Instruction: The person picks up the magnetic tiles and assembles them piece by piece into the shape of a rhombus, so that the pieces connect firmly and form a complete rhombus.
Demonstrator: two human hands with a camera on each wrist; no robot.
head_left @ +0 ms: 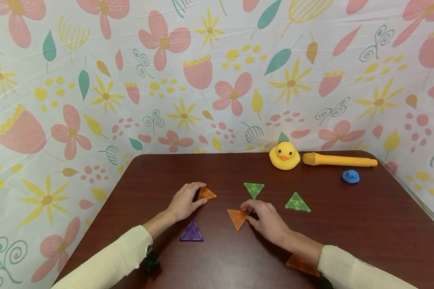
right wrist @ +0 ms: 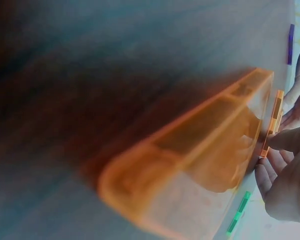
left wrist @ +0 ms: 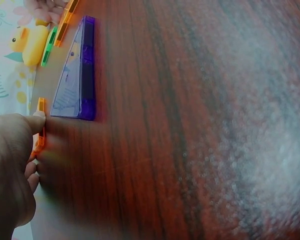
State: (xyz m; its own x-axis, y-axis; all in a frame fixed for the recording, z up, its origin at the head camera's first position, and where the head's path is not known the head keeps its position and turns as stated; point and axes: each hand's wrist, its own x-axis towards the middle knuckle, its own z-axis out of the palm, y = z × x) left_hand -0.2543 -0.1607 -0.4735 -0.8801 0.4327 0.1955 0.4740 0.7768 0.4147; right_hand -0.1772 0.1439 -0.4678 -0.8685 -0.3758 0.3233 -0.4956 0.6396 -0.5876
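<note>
My left hand holds an orange triangular magnetic tile by its edges, thumb on the near side and fingers on the far side. To the right, my right hand pinches a second orange triangular tile at its right corner, between thumb and fingers. Both tiles are low over the tabletop; whether they touch it is hard to tell. A purple triangular tile lies between the arms, nearer the front. Beyond the right hand lies a green triangular tile, with another green tile to its right.
A third orange tile lies under my right forearm, partly hidden in the head view. Toward the back right of the brown table are a yellow rubber duck, a yellow-orange stick and a small blue duck. A floral cloth hangs behind.
</note>
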